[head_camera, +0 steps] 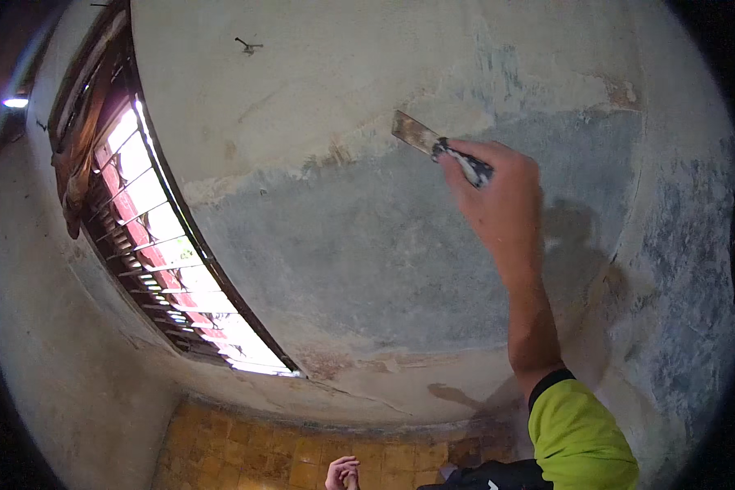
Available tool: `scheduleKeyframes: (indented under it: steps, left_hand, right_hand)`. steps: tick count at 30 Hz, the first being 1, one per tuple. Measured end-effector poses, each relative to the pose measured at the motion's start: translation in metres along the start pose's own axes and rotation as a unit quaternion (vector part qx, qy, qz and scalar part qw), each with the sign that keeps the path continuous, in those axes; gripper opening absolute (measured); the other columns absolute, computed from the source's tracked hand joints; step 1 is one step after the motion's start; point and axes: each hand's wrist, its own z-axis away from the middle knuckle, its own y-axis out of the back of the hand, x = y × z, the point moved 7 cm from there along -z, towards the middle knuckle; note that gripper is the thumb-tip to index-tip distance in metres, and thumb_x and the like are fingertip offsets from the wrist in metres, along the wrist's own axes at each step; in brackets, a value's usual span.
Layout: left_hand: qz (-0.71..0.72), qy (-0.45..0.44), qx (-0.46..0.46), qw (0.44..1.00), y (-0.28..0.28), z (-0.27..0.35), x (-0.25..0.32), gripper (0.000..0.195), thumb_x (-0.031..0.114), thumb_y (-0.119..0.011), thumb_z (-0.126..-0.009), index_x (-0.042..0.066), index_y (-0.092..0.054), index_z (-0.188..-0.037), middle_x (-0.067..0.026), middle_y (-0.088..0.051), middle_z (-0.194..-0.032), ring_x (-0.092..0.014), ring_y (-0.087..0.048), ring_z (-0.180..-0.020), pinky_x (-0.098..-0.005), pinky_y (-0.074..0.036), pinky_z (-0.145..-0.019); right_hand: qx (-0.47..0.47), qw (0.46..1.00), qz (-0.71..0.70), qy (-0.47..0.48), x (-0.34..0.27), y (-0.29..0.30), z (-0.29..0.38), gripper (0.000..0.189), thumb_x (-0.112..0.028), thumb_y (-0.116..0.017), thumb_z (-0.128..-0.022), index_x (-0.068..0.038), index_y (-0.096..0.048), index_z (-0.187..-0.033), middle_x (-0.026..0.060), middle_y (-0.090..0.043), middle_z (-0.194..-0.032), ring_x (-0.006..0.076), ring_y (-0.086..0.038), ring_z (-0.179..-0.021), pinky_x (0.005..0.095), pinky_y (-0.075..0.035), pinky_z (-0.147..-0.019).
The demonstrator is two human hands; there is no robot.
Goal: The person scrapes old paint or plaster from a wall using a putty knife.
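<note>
My right hand (499, 193) grips the handle of a putty knife (415, 132), its flat metal blade pointing up and left. The blade is at the plastered wall (355, 245), near the ragged border between a cream upper coat and a grey patch; whether its edge touches the wall cannot be told. The blade and handle carry whitish smears. Low in the picture, well away from the wall's grey patch, my left hand (343, 473) is raised with its fingers curled, partly cut off by the frame's lower edge. Nothing shows in it.
A barred window (184, 257) with a dark frame is on the left, with brown cloth (82, 147) hanging at its upper part. A nail (248, 45) sticks out of the wall above. Yellow-brown floor tiles (245, 447) lie below. Rough grey plaster (686, 275) covers the right side.
</note>
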Motion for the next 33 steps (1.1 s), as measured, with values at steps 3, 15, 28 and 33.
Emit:
scheduleKeyframes:
  steps: [3,15,28,33]
  left_hand:
    - [0.006,-0.007,-0.001,1.0,0.007,0.004,-0.004,0.005,0.002,-0.055,-0.092,0.003,-0.059,-0.094,-0.0108,-0.062,-0.112,-0.019,-0.061,-0.097,-0.0289,-0.048,-0.082]
    - [-0.009,-0.009,-0.008,1.0,0.019,-0.004,-0.012,0.007,-0.002,-0.053,-0.092,0.003,-0.058,-0.094,-0.0114,-0.062,-0.113,-0.019,-0.061,-0.098,-0.0284,-0.048,-0.082]
    - [0.01,-0.022,-0.037,0.999,0.018,-0.004,-0.004,0.008,0.003,-0.053,-0.093,0.002,-0.061,-0.096,-0.0107,-0.062,-0.112,-0.019,-0.06,-0.101,-0.0293,-0.048,-0.083]
    - [0.021,-0.013,-0.05,0.998,0.007,-0.007,0.001,0.008,0.004,-0.054,-0.093,0.003,-0.062,-0.096,-0.0103,-0.063,-0.11,-0.019,-0.06,-0.101,-0.0294,-0.048,-0.083]
  right_hand:
    - [0.037,0.999,-0.005,0.029,-0.001,0.015,0.002,0.023,-0.019,-0.072,-0.083,0.0,-0.073,-0.095,0.0159,-0.071,-0.081,0.0249,-0.07,-0.073,0.0335,-0.053,-0.067]
    - [0.046,0.997,-0.004,-0.066,0.02,0.005,-0.013,0.024,-0.02,-0.068,-0.085,0.002,-0.072,-0.095,0.0166,-0.071,-0.081,0.0257,-0.07,-0.075,0.0347,-0.051,-0.068]
    - [0.091,0.995,0.021,-0.04,0.007,0.018,0.007,0.027,-0.023,-0.068,-0.086,0.002,-0.073,-0.095,0.0183,-0.071,-0.084,0.0296,-0.071,-0.077,0.0356,-0.053,-0.071]
    - [0.092,0.992,0.047,-0.075,0.013,0.019,-0.003,0.027,-0.023,-0.069,-0.085,0.001,-0.073,-0.097,0.0181,-0.072,-0.085,0.0292,-0.071,-0.079,0.0339,-0.053,-0.07]
